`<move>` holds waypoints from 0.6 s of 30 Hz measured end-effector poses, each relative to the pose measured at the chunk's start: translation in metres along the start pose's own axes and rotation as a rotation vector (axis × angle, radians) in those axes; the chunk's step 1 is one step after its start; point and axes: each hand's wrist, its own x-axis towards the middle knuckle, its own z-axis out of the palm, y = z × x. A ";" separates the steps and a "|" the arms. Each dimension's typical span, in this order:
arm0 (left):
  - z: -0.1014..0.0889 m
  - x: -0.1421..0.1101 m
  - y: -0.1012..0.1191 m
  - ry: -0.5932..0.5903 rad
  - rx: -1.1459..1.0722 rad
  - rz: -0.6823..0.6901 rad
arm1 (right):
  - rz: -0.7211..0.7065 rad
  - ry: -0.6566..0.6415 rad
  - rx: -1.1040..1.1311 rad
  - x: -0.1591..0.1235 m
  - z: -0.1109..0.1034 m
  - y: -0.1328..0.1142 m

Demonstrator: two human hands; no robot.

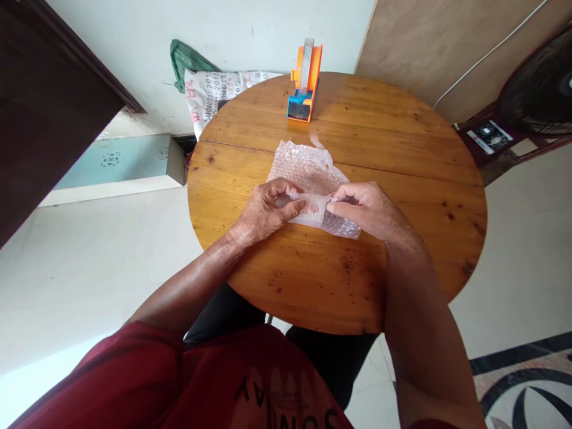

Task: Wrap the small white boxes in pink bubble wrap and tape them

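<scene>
A sheet of clear, pinkish bubble wrap (308,164) lies on the round wooden table in front of me. On its near part is a small pale, flat item (315,210) with reddish marks, which I cannot identify. My left hand (274,205) grips the left side of the item and the wrap, thumb and fingers closed together. From the right, my right hand (361,205) pinches the wrap near the item's right edge. The fingers partly cover both.
An orange and blue tape dispenser (306,83) with a tape roll stands at the back of the wooden table (402,137). Behind the table are a white printed sack (210,89) and a green bag (187,59). A fan (540,89) is at the right, a long box (120,164) at the left.
</scene>
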 end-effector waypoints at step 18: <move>0.002 0.005 -0.004 -0.135 -0.074 -0.097 | -0.074 -0.138 -0.037 -0.003 -0.004 0.002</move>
